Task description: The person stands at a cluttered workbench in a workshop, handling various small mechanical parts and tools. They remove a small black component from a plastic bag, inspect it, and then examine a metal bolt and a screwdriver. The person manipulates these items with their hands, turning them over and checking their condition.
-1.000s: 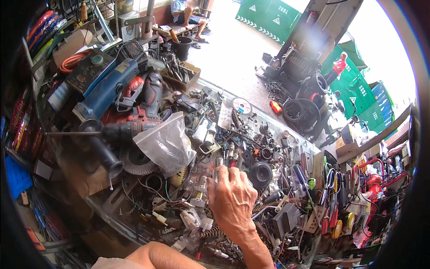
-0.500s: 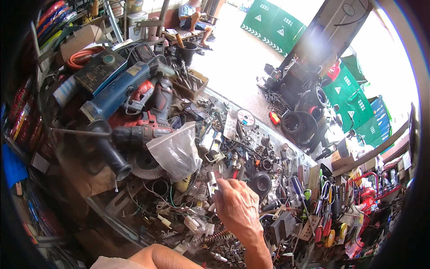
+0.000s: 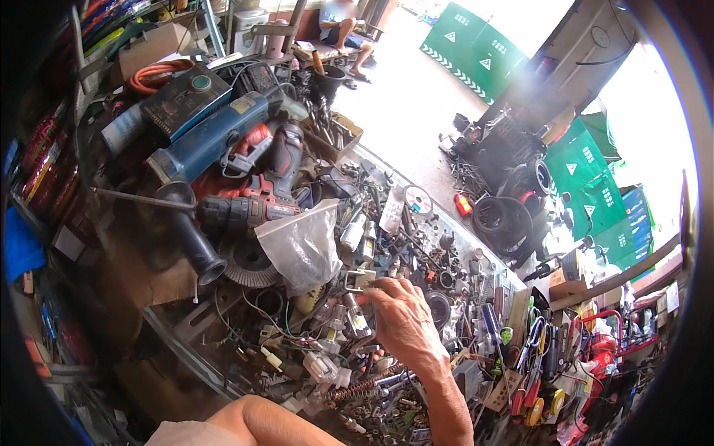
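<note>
My right hand (image 3: 407, 321) reaches in from the lower right, back upward, over a heap of small metal and plastic parts. Its fingers are bent, and the thumb and forefinger are closed at the edge of a small pale metal bracket (image 3: 360, 280). Just below the fingertips lies a silver bulb-like part (image 3: 356, 316). A clear plastic bag (image 3: 301, 245) rests to the left, beside a red and black power drill (image 3: 249, 204). Of my left arm (image 3: 256, 422) only a bent part shows at the lower edge; my left hand is out of the picture.
Left, a blue machine (image 3: 212, 137) and a black side handle (image 3: 195, 241) crowd the bench. Pliers and screwdrivers (image 3: 547, 349) stand at the right. A disc (image 3: 418, 199) lies near the glass edge. Farther off are tyres (image 3: 502, 223) and a seated person (image 3: 342, 33).
My right hand has shifted slightly right and opened its angle over the heap. The small bracket now sits lower, at my fingertips. The whole view has moved a little to the right.
</note>
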The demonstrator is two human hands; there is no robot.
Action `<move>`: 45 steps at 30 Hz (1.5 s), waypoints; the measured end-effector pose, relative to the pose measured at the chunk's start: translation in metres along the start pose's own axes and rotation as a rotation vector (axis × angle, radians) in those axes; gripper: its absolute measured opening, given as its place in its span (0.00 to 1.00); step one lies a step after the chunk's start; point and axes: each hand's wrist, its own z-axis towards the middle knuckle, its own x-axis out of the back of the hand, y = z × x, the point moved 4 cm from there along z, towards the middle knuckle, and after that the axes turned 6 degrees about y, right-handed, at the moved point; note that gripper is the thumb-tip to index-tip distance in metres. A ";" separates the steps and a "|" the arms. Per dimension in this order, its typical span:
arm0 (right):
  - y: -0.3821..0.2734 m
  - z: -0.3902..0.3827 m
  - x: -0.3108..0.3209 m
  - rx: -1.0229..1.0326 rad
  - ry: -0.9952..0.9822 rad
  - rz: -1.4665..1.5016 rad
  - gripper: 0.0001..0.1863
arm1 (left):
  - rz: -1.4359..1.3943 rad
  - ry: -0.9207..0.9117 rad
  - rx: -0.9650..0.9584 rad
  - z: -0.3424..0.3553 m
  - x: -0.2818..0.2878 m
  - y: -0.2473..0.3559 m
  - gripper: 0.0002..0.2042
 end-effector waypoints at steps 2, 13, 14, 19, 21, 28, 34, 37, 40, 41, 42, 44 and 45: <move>0.003 -0.007 -0.001 0.041 -0.028 0.065 0.15 | 0.049 -0.017 -0.017 0.004 0.002 -0.007 0.10; 0.031 0.034 0.025 0.101 0.184 0.051 0.07 | 0.244 0.012 -0.022 0.012 0.010 -0.024 0.10; 0.032 0.043 0.023 0.099 0.220 0.033 0.07 | 0.247 -0.009 -0.024 0.011 0.009 -0.023 0.10; 0.027 0.070 -0.007 0.075 0.169 0.014 0.22 | 0.289 -0.020 -0.059 0.015 0.014 -0.019 0.11; 0.022 0.073 -0.015 0.075 0.127 -0.037 0.25 | 0.315 -0.009 -0.055 0.017 0.019 -0.020 0.10; 0.007 0.066 -0.011 0.070 0.044 -0.043 0.26 | 0.318 -0.049 -0.032 0.014 0.014 -0.023 0.10; 0.001 0.054 -0.010 0.115 -0.008 -0.084 0.25 | 0.282 -0.055 -0.037 0.014 0.012 -0.027 0.11; -0.008 0.056 -0.006 0.102 0.168 0.124 0.23 | 0.268 -0.062 -0.019 0.014 0.012 -0.027 0.11; -0.015 0.060 -0.018 -0.081 0.107 0.720 0.25 | 0.274 -0.069 0.012 0.013 0.009 -0.027 0.10; -0.017 0.063 -0.022 -0.120 0.067 0.738 0.26 | 0.277 -0.069 0.024 0.012 0.007 -0.027 0.10; -0.018 0.065 -0.030 -0.112 0.131 0.672 0.22 | 0.285 -0.049 0.018 0.013 0.008 -0.027 0.10; -0.023 0.064 -0.032 0.058 0.262 0.513 0.15 | 0.303 -0.010 0.004 0.014 0.011 -0.026 0.10; -0.033 0.063 -0.024 0.118 0.288 0.526 0.08 | 0.312 -0.007 -0.007 0.015 0.014 -0.025 0.10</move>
